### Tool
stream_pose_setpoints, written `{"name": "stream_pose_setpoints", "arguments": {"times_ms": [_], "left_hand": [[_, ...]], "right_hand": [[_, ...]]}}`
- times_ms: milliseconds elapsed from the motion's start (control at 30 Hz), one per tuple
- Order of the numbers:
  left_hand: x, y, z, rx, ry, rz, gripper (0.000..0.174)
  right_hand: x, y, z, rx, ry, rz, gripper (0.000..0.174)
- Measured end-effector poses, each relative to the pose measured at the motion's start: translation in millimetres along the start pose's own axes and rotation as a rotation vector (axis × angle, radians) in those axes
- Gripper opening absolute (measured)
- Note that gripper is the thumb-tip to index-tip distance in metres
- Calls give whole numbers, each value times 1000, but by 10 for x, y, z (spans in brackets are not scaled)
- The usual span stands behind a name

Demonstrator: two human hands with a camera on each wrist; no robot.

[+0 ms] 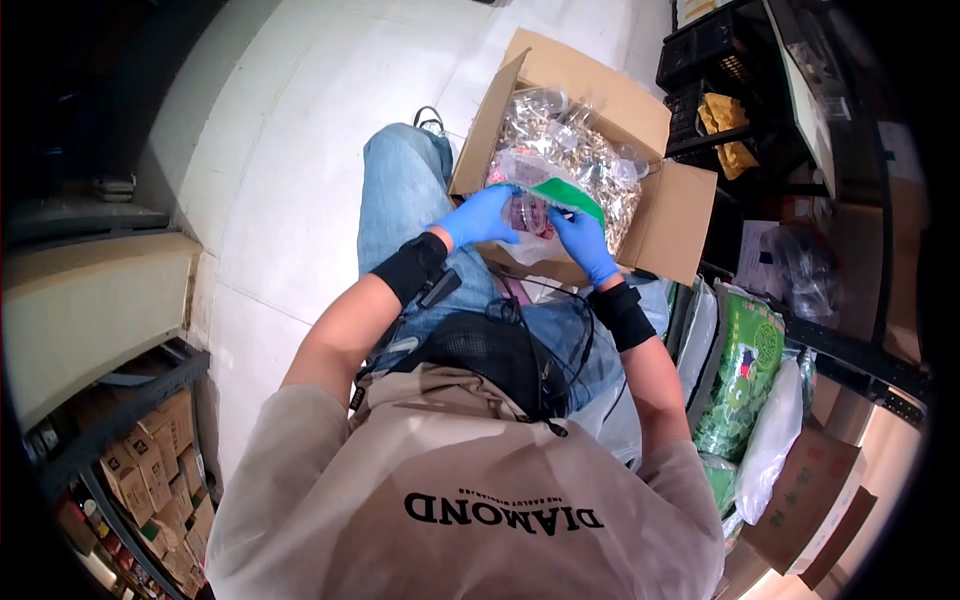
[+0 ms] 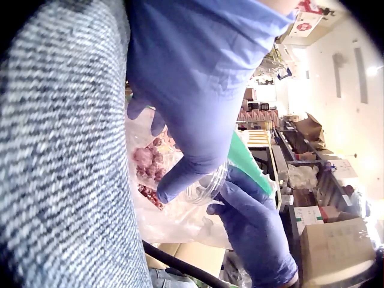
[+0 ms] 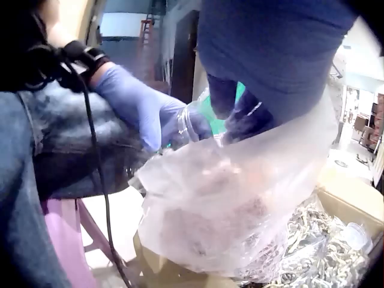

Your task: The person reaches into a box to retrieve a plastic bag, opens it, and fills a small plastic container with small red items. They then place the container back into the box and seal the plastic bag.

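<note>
A clear bag with a green top strip (image 1: 568,196) lies open over the near side of a cardboard box, dark red dried pieces (image 2: 150,163) inside it. My blue-gloved left hand (image 1: 478,218) is at the left of the bag's mouth. It holds a clear round plastic jar (image 2: 207,187), thumb along the near side. My gloved right hand (image 1: 588,244) is at the other side of the mouth, fingers bent downward beside the jar and green strip. Its fingertips are partly hidden, and I cannot tell what they hold.
The cardboard box (image 1: 690,215) holds bagged pale dried pieces (image 1: 610,165) and several clear cups. Green printed bags (image 1: 740,370) stand at my right below dark shelving. A black cable (image 3: 99,174) hangs by my leg, near a pink stool (image 3: 72,240).
</note>
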State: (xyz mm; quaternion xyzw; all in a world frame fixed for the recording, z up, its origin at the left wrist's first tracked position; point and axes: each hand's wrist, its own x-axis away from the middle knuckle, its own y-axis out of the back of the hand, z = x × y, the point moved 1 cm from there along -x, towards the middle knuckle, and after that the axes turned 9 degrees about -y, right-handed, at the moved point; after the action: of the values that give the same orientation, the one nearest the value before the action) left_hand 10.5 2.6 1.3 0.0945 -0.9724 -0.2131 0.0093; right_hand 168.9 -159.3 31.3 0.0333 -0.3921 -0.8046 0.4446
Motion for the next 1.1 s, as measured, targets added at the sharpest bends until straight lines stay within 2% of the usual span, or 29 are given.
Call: {"name": "stream_pose_setpoints", "arguments": {"times_ms": [33, 100, 133, 167, 267, 300, 367, 467, 533, 600, 633, 700, 733, 800, 933, 1000, 1100], "left_hand": [[4, 16, -30, -4, -6, 3, 84], [14, 22, -79, 48, 23, -52, 86], [8, -20, -11, 24, 35, -54, 89], [10, -29, -5, 28, 31, -50, 89], [8, 0, -21, 43, 30, 11, 88], [-1, -17, 17, 39, 27, 9, 88], [14, -58, 97, -23, 30, -16, 87], [11, 0, 12, 7, 51, 6, 87], [22, -26, 9, 42, 41, -3, 88], [-8, -22, 50, 66, 24, -12, 88], [-9, -50, 81, 38, 14, -22, 89], [-8, -51, 92, 13, 7, -36, 89], [6, -43, 82, 24, 26, -18, 89], [6, -18, 48, 36, 40, -2, 89], [7, -19, 56, 57, 40, -23, 89], [12, -7, 60, 49, 40, -20, 88], [13, -3, 49, 21, 49, -19, 87]], "right_hand": [[-64, -54, -82, -2, 1, -7, 29], [-216, -189, -363, 356, 166, -214, 25], [-274, -258, -492, 474, 100, -48, 25], [-331, -332, -610, 477, 94, -51, 25], [-382, -468, -603, 295, 239, 176, 36], [-383, -461, -559, 295, 242, 172, 36], [-372, -477, -485, 406, 173, 299, 36], [-458, -661, -792, 465, 278, 269, 34], [-373, -689, -814, 506, 306, 293, 33], [-312, -707, -749, 529, 373, 208, 32], [-279, -702, -700, 529, 373, 213, 32], [-242, -690, -689, 573, 178, 259, 31], [-233, -723, -776, 576, 175, 266, 31], [-242, -700, -776, 466, 251, 245, 32], [-221, -542, -768, 336, 244, 281, 34], [-270, -521, -827, 61, 110, 241, 32], [-302, -398, -789, -35, 21, 155, 32]]}}
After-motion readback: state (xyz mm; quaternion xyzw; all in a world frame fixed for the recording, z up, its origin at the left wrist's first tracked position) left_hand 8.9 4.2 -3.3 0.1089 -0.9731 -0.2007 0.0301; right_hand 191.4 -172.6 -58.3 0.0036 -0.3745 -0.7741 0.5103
